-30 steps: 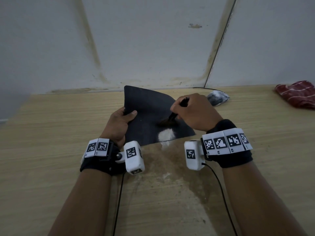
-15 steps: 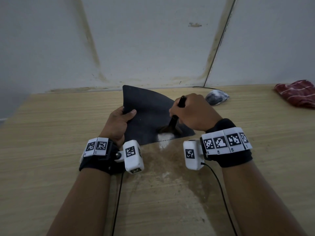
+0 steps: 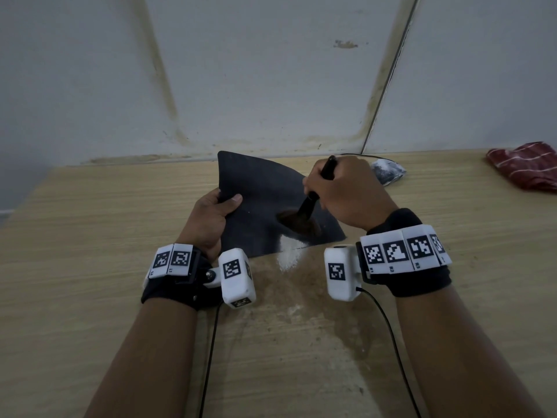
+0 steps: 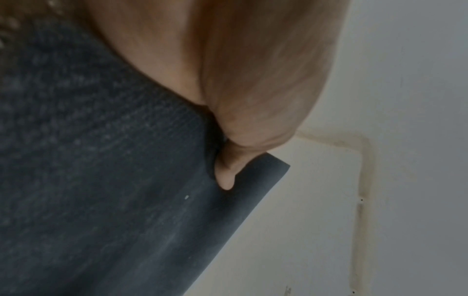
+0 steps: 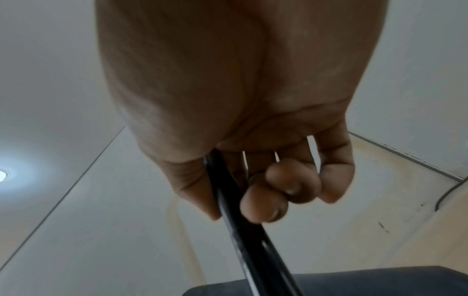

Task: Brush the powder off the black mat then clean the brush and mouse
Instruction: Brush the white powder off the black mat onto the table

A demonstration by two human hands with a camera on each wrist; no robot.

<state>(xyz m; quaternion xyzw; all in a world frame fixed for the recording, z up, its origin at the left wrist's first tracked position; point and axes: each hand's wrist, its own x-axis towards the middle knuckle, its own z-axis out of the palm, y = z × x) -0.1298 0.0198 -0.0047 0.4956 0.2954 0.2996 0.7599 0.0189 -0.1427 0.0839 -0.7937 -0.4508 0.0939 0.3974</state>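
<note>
Nearest on the wooden counter [image 3: 90, 267] is a little heap of white powder [image 3: 288, 257], spilling off the near edge of the black mat [image 3: 259, 188]. The mat's far side is lifted up.

The left hand [image 3: 208, 220] pinches the mat's left edge, thumb on top. The mat looks thin, soft and bendy, so it is best held by an edge like this.

The right hand [image 3: 343, 194] is curled tight round the brush [image 3: 304, 212]. Its brown bristles press on the mat just above the powder. The brush looks light, with a stiff handle and soft bristles.

Farther back, by the wall, is the mouse [image 3: 387, 173], dusted white. A red cloth [image 3: 524, 168] lies far right.

The left wrist view shows the mat's bumpy underside [image 4: 101, 180] and a fingertip [image 4: 225, 178] hooked under it. The right wrist view shows fingers [image 5: 263, 206] wrapped on the black handle [image 5: 243, 230]. Only the head view shows the powder.
</note>
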